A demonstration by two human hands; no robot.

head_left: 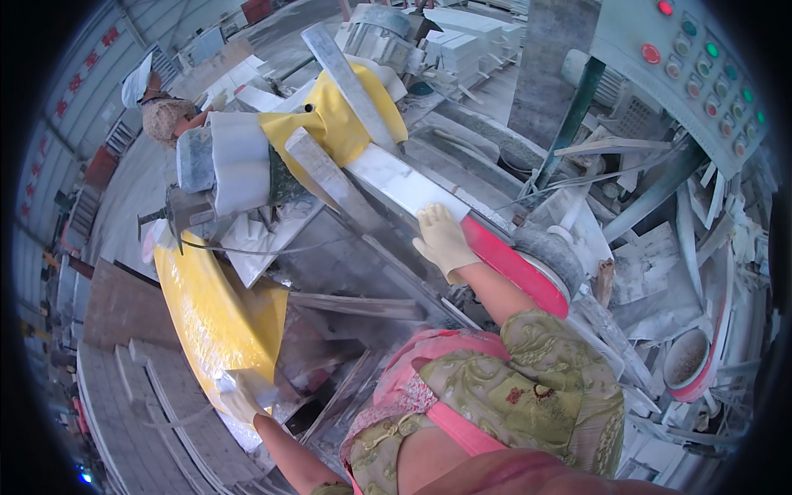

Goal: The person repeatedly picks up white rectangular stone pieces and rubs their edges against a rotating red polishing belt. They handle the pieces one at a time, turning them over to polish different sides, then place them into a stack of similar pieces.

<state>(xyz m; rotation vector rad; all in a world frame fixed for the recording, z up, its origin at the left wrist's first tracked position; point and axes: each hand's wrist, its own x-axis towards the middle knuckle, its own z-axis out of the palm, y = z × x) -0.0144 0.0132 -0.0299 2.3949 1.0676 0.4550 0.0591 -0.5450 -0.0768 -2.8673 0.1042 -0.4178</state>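
My right hand [441, 239], in a cream glove, lies with its fingers stretched over the near end of a long white stone strip [396, 180]. The strip rests on a red conveyor belt [520, 268], its far end passing beneath a yellow sheet cover [338, 115]. Low on the left, my left hand [241, 403], also gloved, is at the bottom of a wet, shiny yellow plastic sheet [210, 305]. Its fingers are blurred against a pale patch there, so their grip does not show.
A grey control panel [693, 66] with lit buttons overhangs the upper right. Wooden planks [132, 412] lie at lower left. Broken stone slabs [648, 264] clutter the right side, beside a belt roller [687, 359]. Another person [169, 120] works beyond the machine, far left.
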